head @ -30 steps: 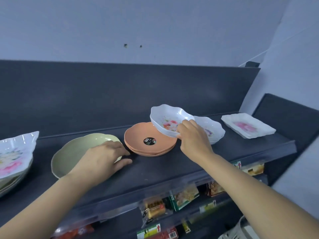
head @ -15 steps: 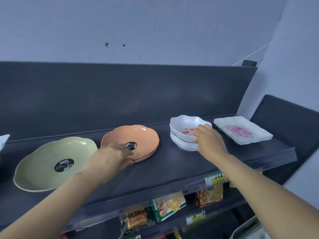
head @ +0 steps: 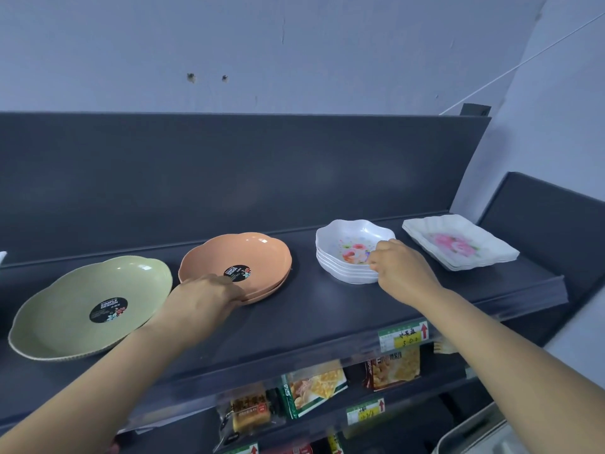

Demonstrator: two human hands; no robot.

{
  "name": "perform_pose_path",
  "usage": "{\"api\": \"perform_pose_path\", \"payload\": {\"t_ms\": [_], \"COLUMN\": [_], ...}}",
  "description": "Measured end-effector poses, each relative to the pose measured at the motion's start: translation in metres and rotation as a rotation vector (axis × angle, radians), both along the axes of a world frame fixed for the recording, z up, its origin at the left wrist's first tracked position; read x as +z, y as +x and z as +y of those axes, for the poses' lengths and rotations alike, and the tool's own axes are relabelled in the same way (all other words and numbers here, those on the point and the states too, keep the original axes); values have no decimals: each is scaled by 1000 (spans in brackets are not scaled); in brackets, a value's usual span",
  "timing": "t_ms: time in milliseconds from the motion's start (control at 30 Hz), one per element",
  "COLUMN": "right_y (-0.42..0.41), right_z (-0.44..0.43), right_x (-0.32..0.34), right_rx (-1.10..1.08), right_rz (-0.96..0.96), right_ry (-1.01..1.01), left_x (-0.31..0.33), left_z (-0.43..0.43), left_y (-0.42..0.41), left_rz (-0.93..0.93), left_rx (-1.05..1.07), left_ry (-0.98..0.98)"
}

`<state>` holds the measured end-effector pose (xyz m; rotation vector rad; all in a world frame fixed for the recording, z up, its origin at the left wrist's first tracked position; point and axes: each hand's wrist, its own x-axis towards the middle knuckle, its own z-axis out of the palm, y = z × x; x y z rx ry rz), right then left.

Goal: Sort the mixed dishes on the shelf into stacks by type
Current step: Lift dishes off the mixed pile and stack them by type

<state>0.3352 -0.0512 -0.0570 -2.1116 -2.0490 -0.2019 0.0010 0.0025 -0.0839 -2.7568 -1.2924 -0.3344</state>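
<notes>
A dark shelf carries four groups of dishes. At the left lies a green scalloped plate with a black sticker. Beside it sit two stacked orange plates; my left hand lies over their front left rim, fingers curled on the edge. To the right stands a stack of three white floral bowls. My right hand pinches the top bowl's right rim. At the far right lies a stack of white rectangular plates with a pink flower.
The shelf has a tall dark back panel and a wall behind it. Under it, a lower shelf holds snack packets behind price tags. A white basket shows at the bottom right.
My right hand carried a white floral bowl to the right and set it on the bowl stack. My left hand moved from the green plate to the orange plates' rim.
</notes>
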Motion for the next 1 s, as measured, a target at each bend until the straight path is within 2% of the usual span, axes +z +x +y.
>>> {"api": "perform_pose_path", "payload": {"t_ms": [167,300,467,567,867,1000], "right_y": [-6,-20,-74,-121,-261,-301], "right_z": [0,0,11,18,33,37], "right_x": [-5,-5,5,9,7,2], "right_rx": [-11,47,193,323,699,769], "right_rz": [15,151,158,174,146,101], "right_ry": [-35,86,213,226,92,-140], "left_x": [1,7,21,25,16,8], "left_z": [-5,-9,-16,-21,-46,-51], "left_y": [0,-7,-39,-71,-174,-198], "left_rz": [-35,-50,-140,-113,-78,0], "left_rx": [-3,22,135,229,327,278], "left_ry": [2,3,24,19,2,-35]}}
